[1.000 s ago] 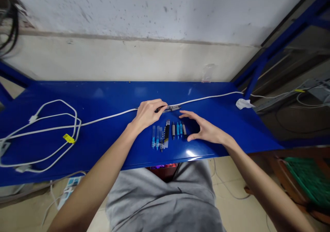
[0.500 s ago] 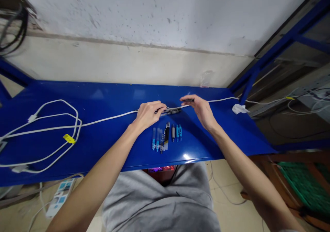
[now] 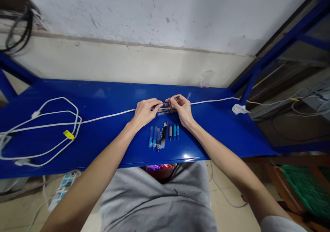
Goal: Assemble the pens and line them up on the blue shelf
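My left hand (image 3: pixel 146 112) is closed in a pinch on a thin dark pen part whose exact kind is too small to tell. Facing it, my right hand (image 3: pixel 182 110) pinches a dark grey pen barrel piece (image 3: pixel 176 97). The two parts meet or nearly meet between my fingertips. Just beneath lie several clear and dark pens (image 3: pixel 165 112), partly covered by my hands. Nearer me are clear pen barrels (image 3: pixel 154 135) with blue or dark ends, black pen refills (image 3: pixel 164 132), one grey grip piece (image 3: pixel 170 131) and two blue grip pieces (image 3: pixel 174 132).
A white cable (image 3: pixel 108 116) crosses the blue tabletop (image 3: pixel 103 149) behind the pens and loops at the left, with a yellow tag (image 3: pixel 68 134). Crumpled white tissue (image 3: pixel 239 109) lies at the right. A wall stands behind; a power strip (image 3: pixel 62 189) is below left.
My right hand has moved left with the dark grey barrel piece, up to my left hand's fingertips. My left hand stays nearly in place, still pinching the thin part.
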Demonstrator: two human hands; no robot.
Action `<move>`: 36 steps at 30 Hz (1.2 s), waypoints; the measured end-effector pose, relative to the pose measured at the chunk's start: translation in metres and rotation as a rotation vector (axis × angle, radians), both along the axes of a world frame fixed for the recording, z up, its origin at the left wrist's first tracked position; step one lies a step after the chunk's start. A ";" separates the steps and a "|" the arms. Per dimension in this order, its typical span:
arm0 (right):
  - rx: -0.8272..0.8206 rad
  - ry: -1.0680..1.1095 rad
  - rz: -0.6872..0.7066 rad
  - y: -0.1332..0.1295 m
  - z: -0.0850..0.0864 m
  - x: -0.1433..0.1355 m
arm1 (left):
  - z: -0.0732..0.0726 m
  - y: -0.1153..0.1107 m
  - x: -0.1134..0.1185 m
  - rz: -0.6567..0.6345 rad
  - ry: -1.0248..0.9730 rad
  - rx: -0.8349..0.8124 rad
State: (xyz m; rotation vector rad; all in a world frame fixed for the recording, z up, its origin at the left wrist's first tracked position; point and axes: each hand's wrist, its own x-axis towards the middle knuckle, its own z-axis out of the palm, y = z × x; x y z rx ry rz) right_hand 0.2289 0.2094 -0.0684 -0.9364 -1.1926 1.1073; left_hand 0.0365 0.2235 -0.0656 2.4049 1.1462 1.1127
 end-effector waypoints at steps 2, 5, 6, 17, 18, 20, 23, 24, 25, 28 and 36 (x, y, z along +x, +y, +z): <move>0.006 0.010 -0.027 0.000 -0.001 0.000 | 0.000 -0.001 0.001 0.001 -0.016 -0.012; 0.000 0.042 -0.054 0.001 -0.002 0.000 | 0.001 -0.002 0.001 0.007 -0.023 -0.014; -0.003 0.056 -0.061 0.001 -0.002 -0.001 | 0.001 -0.002 0.001 0.008 -0.021 -0.011; 0.018 0.043 -0.104 -0.004 0.002 -0.005 | 0.000 -0.001 0.001 -0.001 -0.053 -0.015; 0.009 0.045 -0.085 -0.003 0.001 -0.006 | 0.001 -0.002 0.001 -0.001 -0.051 -0.020; -0.002 0.054 -0.038 -0.003 0.001 -0.006 | 0.001 -0.002 0.002 0.002 -0.044 -0.022; -0.013 0.068 -0.016 -0.003 -0.001 -0.005 | 0.000 -0.001 0.001 -0.001 -0.043 -0.019; -0.026 0.063 -0.018 -0.002 -0.001 -0.005 | -0.001 0.000 0.001 -0.004 -0.048 -0.024; -0.041 0.050 -0.020 -0.001 -0.002 -0.004 | -0.002 0.000 0.001 -0.007 -0.056 -0.035; -0.061 -0.020 -0.023 0.002 -0.003 0.001 | -0.004 0.001 -0.001 -0.034 -0.069 -0.081; 0.188 -0.212 -0.012 0.001 0.005 0.006 | 0.006 -0.003 0.002 -0.125 0.112 0.028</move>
